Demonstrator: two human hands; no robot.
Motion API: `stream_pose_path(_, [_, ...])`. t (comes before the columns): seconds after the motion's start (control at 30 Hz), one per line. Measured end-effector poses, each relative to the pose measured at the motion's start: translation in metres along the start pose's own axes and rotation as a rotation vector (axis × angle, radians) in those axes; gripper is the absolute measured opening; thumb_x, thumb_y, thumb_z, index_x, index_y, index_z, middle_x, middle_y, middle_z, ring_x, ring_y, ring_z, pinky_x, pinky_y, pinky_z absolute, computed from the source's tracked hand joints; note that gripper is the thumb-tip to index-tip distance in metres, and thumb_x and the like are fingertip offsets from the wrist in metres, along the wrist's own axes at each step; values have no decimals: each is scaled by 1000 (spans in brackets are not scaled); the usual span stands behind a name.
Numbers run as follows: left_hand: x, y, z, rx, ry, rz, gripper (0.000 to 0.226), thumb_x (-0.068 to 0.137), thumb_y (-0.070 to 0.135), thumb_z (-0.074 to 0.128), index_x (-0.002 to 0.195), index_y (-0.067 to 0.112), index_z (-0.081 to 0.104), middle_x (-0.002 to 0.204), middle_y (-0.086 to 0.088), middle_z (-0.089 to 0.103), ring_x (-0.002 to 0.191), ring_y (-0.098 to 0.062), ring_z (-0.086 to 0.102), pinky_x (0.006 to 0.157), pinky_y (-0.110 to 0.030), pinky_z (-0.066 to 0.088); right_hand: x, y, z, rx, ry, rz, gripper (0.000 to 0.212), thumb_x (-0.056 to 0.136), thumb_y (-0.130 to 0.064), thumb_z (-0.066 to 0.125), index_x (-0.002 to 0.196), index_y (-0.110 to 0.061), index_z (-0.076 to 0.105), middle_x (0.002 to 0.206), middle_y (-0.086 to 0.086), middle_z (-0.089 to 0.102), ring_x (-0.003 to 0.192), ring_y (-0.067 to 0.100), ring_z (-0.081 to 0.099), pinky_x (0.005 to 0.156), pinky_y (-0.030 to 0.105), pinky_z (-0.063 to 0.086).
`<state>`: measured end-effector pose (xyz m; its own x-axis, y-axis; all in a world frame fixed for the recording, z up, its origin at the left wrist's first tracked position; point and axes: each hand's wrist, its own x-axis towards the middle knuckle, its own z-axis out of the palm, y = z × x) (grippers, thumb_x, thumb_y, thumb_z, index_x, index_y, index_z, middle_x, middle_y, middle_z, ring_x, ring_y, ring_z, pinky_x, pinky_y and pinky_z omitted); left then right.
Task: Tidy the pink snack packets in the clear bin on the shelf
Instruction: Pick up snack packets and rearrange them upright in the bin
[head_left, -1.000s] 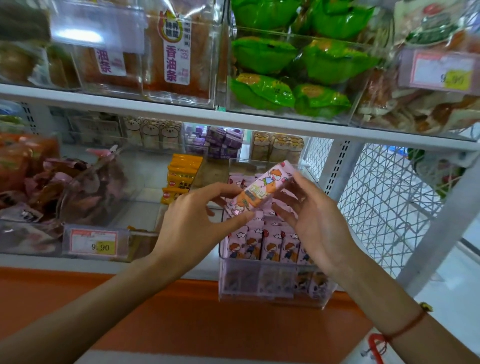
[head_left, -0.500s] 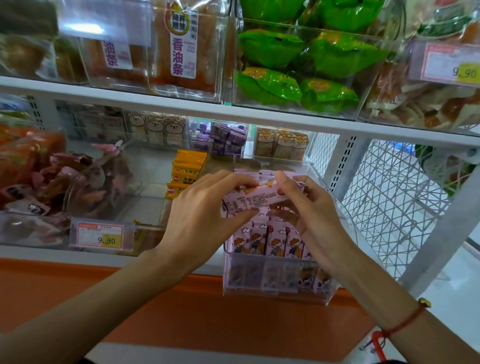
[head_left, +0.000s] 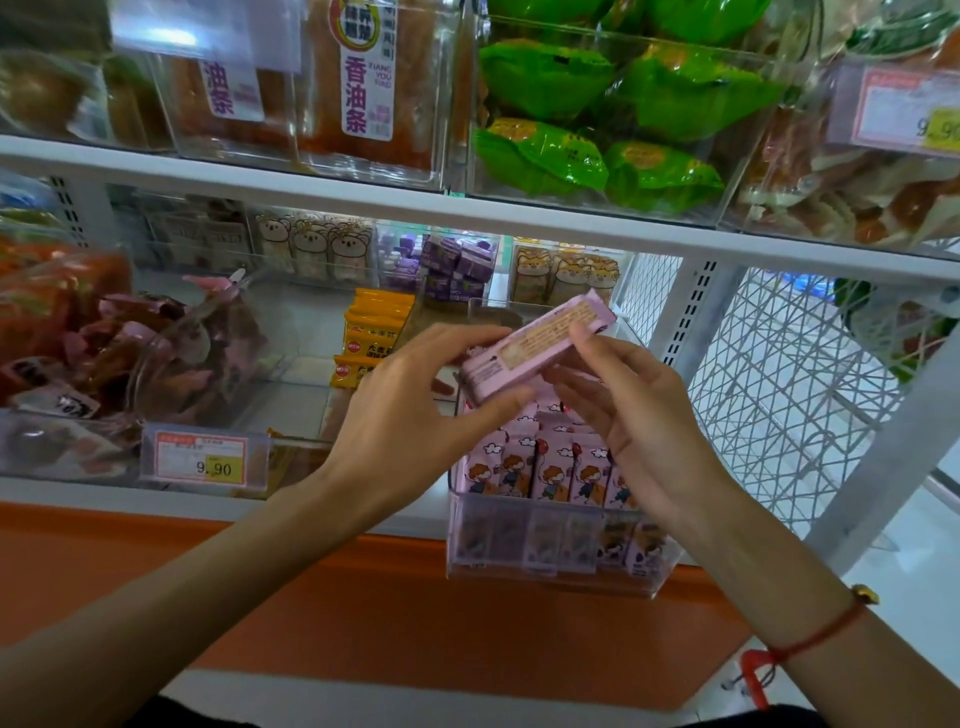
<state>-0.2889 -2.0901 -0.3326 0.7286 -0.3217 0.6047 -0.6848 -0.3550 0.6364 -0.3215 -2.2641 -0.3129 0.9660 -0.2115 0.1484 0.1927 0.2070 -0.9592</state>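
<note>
A clear bin (head_left: 550, 571) juts out over the front edge of the lower shelf, with rows of upright pink snack packets (head_left: 550, 475) showing a cartoon child. Above it I hold one pink packet (head_left: 535, 345) tilted, its printed back side toward me. My left hand (head_left: 415, 410) pinches the packet's lower left end between thumb and fingers. My right hand (head_left: 623, 410) holds the upper right part, with a fingertip on its face and the other fingers beneath it.
Left of the bin stand yellow packets (head_left: 371, 338) and a clear bin of dark pink wrapped snacks (head_left: 130, 358) with a 9.90 price tag (head_left: 202, 462). The shelf above (head_left: 467, 208) carries bins of green packets (head_left: 597, 119). A white wire mesh panel (head_left: 769, 384) closes the right side.
The packet has been turned over from its cartoon front to its printed back and lifted slightly higher above the bin. Both hands stayed on it.
</note>
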Motion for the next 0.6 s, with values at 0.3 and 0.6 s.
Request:
stream_pose_path(0.3, [-2,9,-3,-152,96,44,34,78,31,74,109,35,61,99,22,68,87,1,66,70,-17,55,1,-2,-7,103,94,179,26,82,-31,68,96,-9,68,79,12,74,60,12,69,51,15,53])
stream_pose_path(0.6, [-1,1,0,-241,27,-78,36,76,33,74,110,30,63,109,15,68,95,0,66,70,-19,57,1,-4,-7,177,-45,17,34,87,-12,59,120,-14,56,95,6,74,90,18,71,69,21,56])
